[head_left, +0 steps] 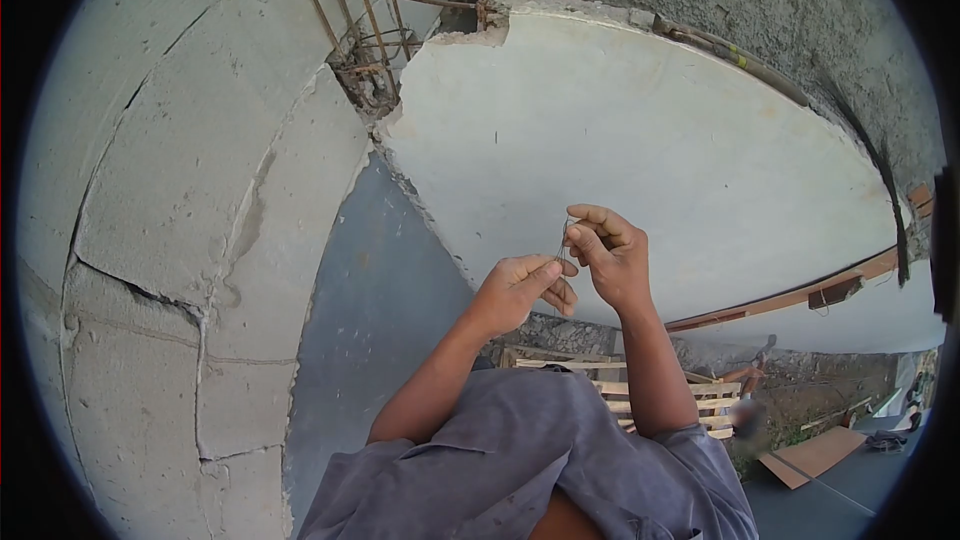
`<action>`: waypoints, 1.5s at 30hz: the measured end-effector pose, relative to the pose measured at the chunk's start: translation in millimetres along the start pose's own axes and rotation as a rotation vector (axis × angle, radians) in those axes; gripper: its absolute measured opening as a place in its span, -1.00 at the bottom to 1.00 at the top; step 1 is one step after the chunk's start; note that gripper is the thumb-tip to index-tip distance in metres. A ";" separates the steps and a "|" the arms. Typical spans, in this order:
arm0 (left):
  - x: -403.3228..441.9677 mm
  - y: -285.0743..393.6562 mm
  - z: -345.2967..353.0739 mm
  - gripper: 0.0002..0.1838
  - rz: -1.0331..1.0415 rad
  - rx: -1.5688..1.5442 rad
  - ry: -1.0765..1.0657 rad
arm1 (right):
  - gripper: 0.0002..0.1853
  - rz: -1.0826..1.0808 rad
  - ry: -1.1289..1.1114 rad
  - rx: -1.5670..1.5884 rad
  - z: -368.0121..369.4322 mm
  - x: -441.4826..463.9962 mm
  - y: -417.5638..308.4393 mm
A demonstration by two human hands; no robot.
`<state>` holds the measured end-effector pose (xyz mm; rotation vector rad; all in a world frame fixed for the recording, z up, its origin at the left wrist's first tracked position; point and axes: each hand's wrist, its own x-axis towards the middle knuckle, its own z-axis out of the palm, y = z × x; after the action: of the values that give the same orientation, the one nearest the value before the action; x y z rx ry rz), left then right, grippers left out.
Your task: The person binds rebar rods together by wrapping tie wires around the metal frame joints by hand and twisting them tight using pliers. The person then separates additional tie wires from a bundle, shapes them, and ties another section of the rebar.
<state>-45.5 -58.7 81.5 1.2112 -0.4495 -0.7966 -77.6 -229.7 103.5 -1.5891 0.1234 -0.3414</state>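
A thin dark wire runs between my two hands in front of my chest. My left hand pinches its lower part between thumb and index finger, with the other fingers loosely curled. On the right, my right hand is closed at the wire's upper part, thumb and fingers bent around it. Behind both hands is a smooth, pale wall panel with a broken left edge. The wire's fine ends are too small to make out.
Rusty rebar sticks out of a broken column gap at the top. Cracked grey blockwork fills the left side. A dark cable hangs at the right. Below are wooden slats, a cardboard sheet and another person.
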 end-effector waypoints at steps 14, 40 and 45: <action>0.6 -20.3 -4.8 -0.64 -0.142 -0.152 -0.199 | -0.76 0.124 -0.181 0.432 -17.3 -10.5 24.3; -25.6 -69.0 7.3 -0.62 -0.515 -0.653 -0.395 | -0.78 0.002 0.267 0.469 -48.0 -28.6 47.4; -18.8 -56.5 -15.9 -0.59 -0.379 -0.024 -0.017 | -0.54 -0.456 0.552 -0.680 -29.0 -40.6 -9.5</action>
<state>-63.8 -41.9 25.1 1.2862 -0.2237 -1.1322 -125.7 -245.2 107.6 -2.1512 0.3267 -1.1910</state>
